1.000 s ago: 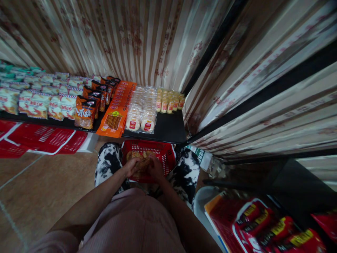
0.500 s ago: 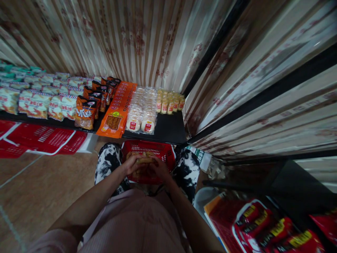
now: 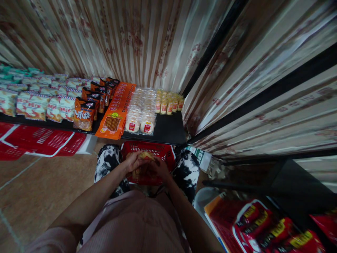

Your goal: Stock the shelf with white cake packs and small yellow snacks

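Observation:
Both my hands are together over a red plastic basket that sits between my knees. My left hand grips a small yellow snack packet by its left side. At its right side, my right hand has its fingers closed on the same packet. A reddish patch shows on the packet's lower part. More yellowish packets lie in the basket under my hands, partly hidden. Similar yellow packets stand in rows on the black shelf ahead.
Beside the yellow packets on the shelf are clear-wrapped round white cakes, flat orange packs and black-and-orange bags. Red baskets sit under the shelf at left. A black frame bar and red packages are on the right.
The packet in my hands has turned, so a yellow face with a reddish patch now shows. My hands stay over the basket, and the view has shifted slightly.

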Tool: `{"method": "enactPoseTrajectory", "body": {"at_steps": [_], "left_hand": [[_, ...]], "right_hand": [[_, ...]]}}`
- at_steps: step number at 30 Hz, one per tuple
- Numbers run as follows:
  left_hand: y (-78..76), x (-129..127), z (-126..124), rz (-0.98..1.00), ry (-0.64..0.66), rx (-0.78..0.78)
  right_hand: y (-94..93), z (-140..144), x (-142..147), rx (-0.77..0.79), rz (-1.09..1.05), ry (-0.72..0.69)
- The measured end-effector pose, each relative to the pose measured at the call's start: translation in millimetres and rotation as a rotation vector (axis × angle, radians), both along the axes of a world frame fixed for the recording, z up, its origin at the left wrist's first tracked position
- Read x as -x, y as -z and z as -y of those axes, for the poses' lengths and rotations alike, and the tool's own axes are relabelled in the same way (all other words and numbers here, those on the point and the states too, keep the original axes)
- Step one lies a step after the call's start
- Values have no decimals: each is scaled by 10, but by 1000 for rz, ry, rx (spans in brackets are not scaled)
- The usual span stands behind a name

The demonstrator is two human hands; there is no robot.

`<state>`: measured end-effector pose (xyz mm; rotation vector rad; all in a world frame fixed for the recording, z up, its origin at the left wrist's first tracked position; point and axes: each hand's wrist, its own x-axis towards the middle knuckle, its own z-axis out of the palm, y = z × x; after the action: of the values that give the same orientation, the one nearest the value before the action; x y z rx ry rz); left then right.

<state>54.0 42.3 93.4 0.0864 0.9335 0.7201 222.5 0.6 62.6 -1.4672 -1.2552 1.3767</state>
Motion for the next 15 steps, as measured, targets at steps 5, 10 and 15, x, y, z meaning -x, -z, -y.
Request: {"method": "enactPoseTrajectory", "body": {"at_steps": [5,10,15], "left_hand": [[-89,-56,-68,17,-3,31],[-167,-87,-93,-3,-2,8],[-174,-71,-70,24,34,-32]], "right_hand": [[-34,-40,-2,82,-26,72],[-26,-64,6,77,-82,158],[-3,-92,-23,86,-110,238]]}}
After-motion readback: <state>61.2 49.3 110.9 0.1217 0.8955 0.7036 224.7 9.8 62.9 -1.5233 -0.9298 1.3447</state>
